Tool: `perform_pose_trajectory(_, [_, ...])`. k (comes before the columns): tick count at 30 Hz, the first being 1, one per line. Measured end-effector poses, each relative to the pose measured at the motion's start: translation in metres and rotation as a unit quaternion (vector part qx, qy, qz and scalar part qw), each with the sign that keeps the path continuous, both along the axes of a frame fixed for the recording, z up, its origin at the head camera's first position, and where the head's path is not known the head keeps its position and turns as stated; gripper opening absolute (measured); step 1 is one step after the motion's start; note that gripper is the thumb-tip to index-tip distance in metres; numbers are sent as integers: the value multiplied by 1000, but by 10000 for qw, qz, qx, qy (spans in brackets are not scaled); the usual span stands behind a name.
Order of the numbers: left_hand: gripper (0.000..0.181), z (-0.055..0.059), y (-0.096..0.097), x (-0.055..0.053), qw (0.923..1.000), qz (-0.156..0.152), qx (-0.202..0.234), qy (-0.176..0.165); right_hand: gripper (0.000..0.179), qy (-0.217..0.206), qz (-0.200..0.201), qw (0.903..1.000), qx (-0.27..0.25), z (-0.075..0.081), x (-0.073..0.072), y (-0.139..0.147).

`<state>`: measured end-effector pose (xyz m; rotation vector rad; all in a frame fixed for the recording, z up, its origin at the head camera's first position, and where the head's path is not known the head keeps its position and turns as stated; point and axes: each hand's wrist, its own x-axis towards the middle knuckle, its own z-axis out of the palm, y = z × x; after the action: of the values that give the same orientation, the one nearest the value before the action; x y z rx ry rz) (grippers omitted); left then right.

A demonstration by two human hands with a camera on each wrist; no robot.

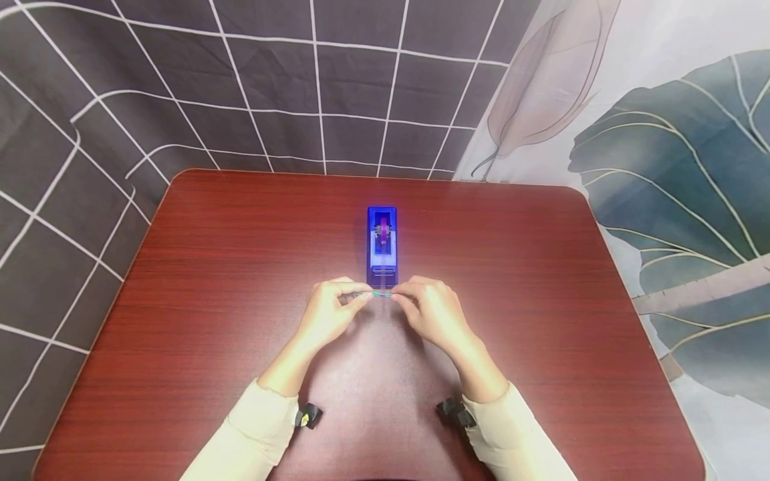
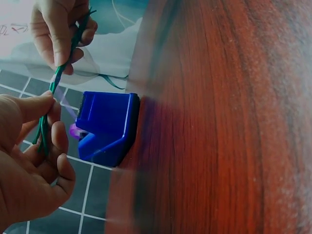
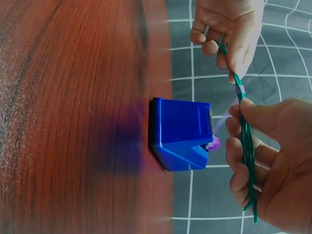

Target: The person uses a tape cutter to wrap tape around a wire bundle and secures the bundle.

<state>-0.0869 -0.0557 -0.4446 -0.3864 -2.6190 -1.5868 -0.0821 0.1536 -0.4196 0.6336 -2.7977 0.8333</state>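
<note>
A bundle of thin green wire-like strands (image 3: 248, 151) spans both hands, just in front of a blue tape dispenser (image 1: 382, 264). My left hand (image 1: 333, 307) pinches one end between thumb and fingers. The other end is pinched the same way by my right hand (image 1: 436, 310), with loose strand tips lying along its palm in the right wrist view. From the dispenser's toothed edge, a strip of clear tape (image 3: 225, 117) stretches to the bundle's middle, where a pale band shows on the strands between the fingertips. The dispenser's tape roll (image 1: 383, 230) has a purple core.
The dispenser stands on a reddish-brown wooden table (image 1: 240, 267), toward its far side. Behind hangs a dark curtain (image 1: 271, 73) with a white grid, and at the right a leaf-patterned cloth (image 1: 680, 167). Dark wrist straps (image 1: 309, 415) sit at the sleeve cuffs.
</note>
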Motion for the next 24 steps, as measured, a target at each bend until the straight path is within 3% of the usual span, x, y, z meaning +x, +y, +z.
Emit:
perform_pose_trajectory(7, [9,-2,-1,-1,10000,-44,-52,14,10,-288,-21,9996,56,-2,-1,-1])
perform_pose_trajectory(16, [27,1,-5,-4,9946,-259,-142,-990,10,-283,1,9996,48,-1,-1,-1])
perform_pose_trajectory(24, [25,0,-5,-6,9966,-169,-288,-758,10,-230,-45,9997,22,-2,-2,-3])
